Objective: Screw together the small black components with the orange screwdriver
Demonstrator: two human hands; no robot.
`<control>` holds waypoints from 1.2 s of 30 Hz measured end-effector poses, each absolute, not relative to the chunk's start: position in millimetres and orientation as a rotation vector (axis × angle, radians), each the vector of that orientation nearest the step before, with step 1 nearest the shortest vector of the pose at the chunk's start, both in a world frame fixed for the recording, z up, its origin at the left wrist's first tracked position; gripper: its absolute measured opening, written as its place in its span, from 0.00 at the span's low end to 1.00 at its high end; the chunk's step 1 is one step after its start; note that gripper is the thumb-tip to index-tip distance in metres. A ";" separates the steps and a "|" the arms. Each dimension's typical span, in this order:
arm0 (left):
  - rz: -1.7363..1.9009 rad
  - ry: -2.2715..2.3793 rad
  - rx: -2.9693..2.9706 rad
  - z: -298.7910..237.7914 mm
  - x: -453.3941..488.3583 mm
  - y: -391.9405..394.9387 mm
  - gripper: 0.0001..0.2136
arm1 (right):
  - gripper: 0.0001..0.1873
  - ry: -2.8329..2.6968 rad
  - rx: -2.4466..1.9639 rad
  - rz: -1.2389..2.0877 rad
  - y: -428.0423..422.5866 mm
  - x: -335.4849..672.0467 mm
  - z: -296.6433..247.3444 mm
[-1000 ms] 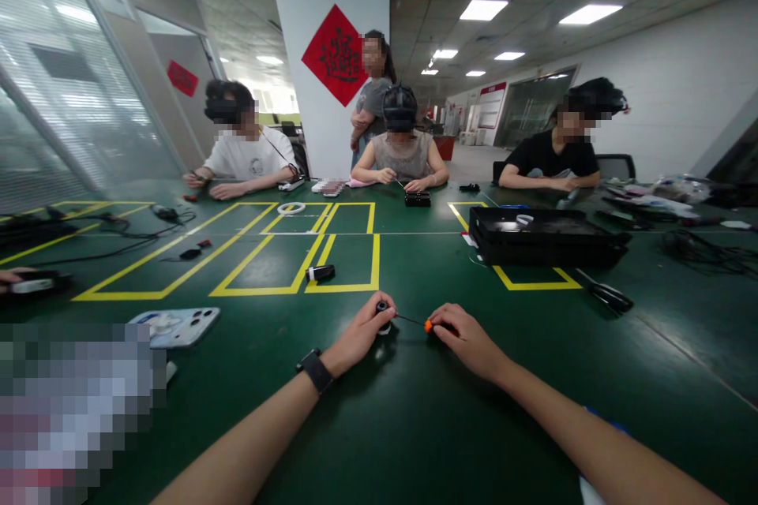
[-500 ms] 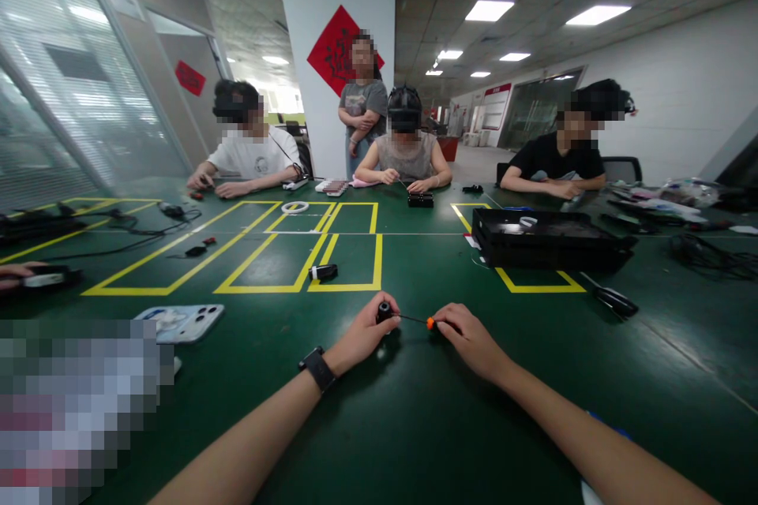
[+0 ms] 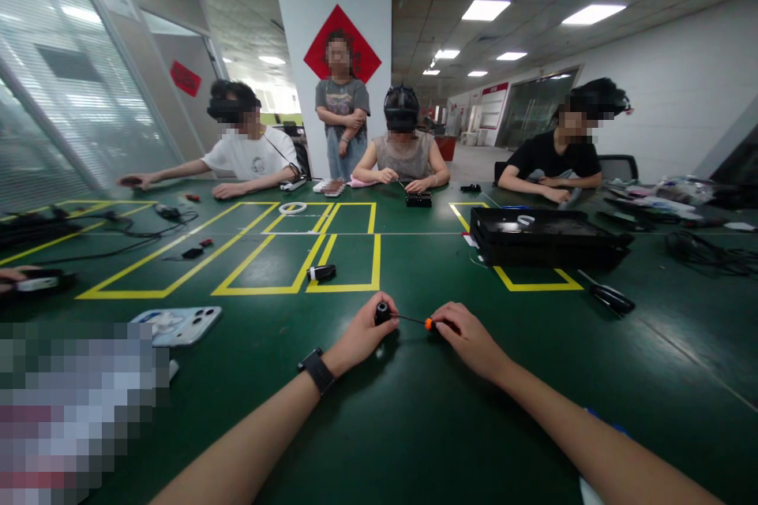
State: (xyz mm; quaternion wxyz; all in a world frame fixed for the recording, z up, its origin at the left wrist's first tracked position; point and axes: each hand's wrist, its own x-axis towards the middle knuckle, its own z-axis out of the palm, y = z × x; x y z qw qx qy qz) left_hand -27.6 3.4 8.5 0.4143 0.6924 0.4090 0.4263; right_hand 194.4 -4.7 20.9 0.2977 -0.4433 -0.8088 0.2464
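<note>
Near the middle of the green table [image 3: 379, 418], my left hand [image 3: 364, 331] is closed around a small black cylindrical part [image 3: 382, 312] with a round top. A dark watch is on that wrist. My right hand [image 3: 467, 331] grips a screwdriver [image 3: 429, 323] by its handle, of which an orange end shows; the rest is hidden under my fingers. The thin shaft runs left to the black part, and its tip is hidden at my left fingers. Both hands are just above or on the tabletop.
A black tray [image 3: 550, 241] with a white ring inside stands at right, another screwdriver [image 3: 612, 298] beside it. A phone [image 3: 178, 325] lies at left. Ahead is a small black-and-white object [image 3: 321, 273] near yellow tape. Several people are across the table; cables [image 3: 136, 225] lie at left.
My hands hold nearly the same pose. Across the table, the person at left has stretched an arm out to the left. The standing person has shifted left. The view has turned slightly.
</note>
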 end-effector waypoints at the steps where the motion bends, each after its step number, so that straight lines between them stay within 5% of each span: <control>1: 1.071 1.032 1.740 8.8 -27.5 3.1 0.05 | 0.09 -2.135 -1.184 0.651 -4.6 194.5 20.5; 36: 1.071 1.042 1.777 5.6 -29.1 5.3 0.06 | 0.09 -2.145 -1.187 0.653 -2.6 196.4 16.7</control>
